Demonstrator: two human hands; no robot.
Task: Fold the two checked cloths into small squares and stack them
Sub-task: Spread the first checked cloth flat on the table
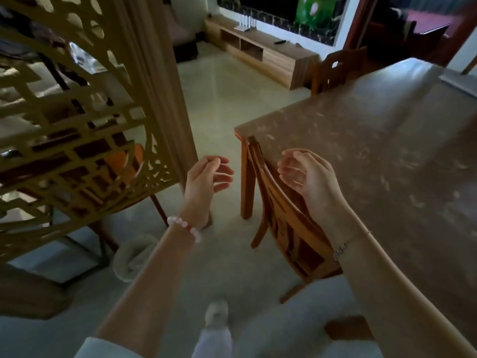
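Observation:
No checked cloth is in view. My left hand [206, 177] is held out over the floor, left of the table corner, fingers loosely curled and apart, holding nothing. My right hand [307, 174] hovers above the back of a wooden chair [284, 223], fingers curled and spread, empty too. The two palms face each other, about a hand's width apart. A bead bracelet is on the left wrist and a thin chain on the right.
A brown stone-topped table [374, 140] fills the right side, the chair tucked at its near-left corner. A carved wooden screen [85, 125] stands at the left. A low TV cabinet [265, 52] lines the far wall. Pale tiled floor [222, 99] lies between them.

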